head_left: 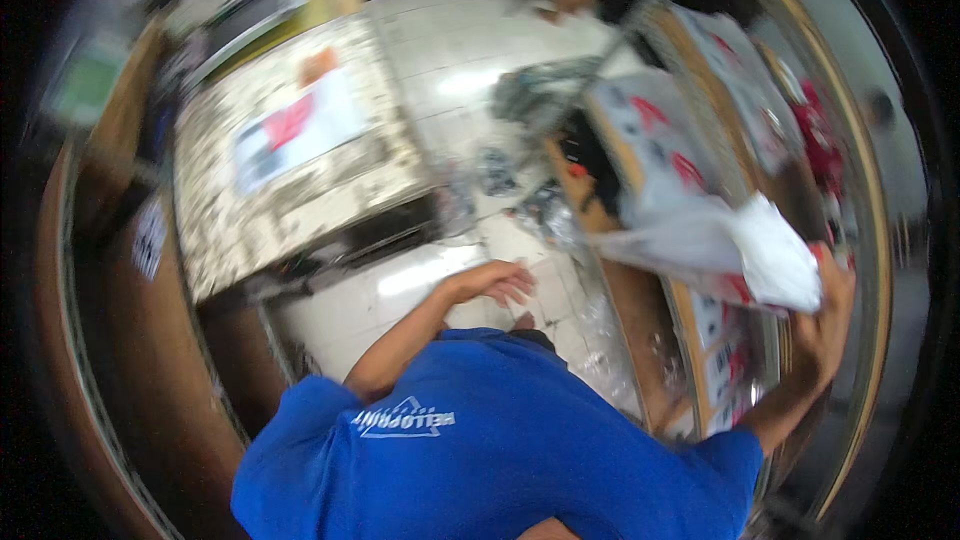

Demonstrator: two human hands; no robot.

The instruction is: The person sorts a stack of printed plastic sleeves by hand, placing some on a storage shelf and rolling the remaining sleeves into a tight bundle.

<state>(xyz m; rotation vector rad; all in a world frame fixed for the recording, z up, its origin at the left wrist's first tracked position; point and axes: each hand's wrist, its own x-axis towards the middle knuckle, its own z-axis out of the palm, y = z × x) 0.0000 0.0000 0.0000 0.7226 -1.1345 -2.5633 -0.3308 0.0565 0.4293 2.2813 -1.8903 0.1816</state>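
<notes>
Right out at my right side, level with the shelves, is a white plastic bag [770, 252], its thick, bunched end near me and a thin, see-through part trailing off to the left. My right hand [828, 312] is closed round the right end of it; some of the fingers are hidden, so I can't tell how each one sits. My left hand [497, 282] hangs loosely open in front of my body, fingers a little apart, above the pale tiled floor [420, 60]. Just beyond the bag stands the shelf rack [640, 345], with brown boards and a grey metal upright, loaded with translucent wrapped packs [655, 140] that carry red marks. A magenta bundle [820, 135] shows at the rack's far side. Grey-green crumpled plastic [545, 90] lies on the floor by the upright, and clear wrap [603, 352] is scattered along the foot of the rack. Well apart from the bag, across to my left, is a worktop [225, 235], cream and blotched with dark spots, bearing a white sheet [335, 112] with a pink patch; a blurred orange-brown thing [318, 67] sits at the sheet's far edge. Brown panels [120, 290] rise along my left, and my blue shirt [480, 450] fills the bottom.
</notes>
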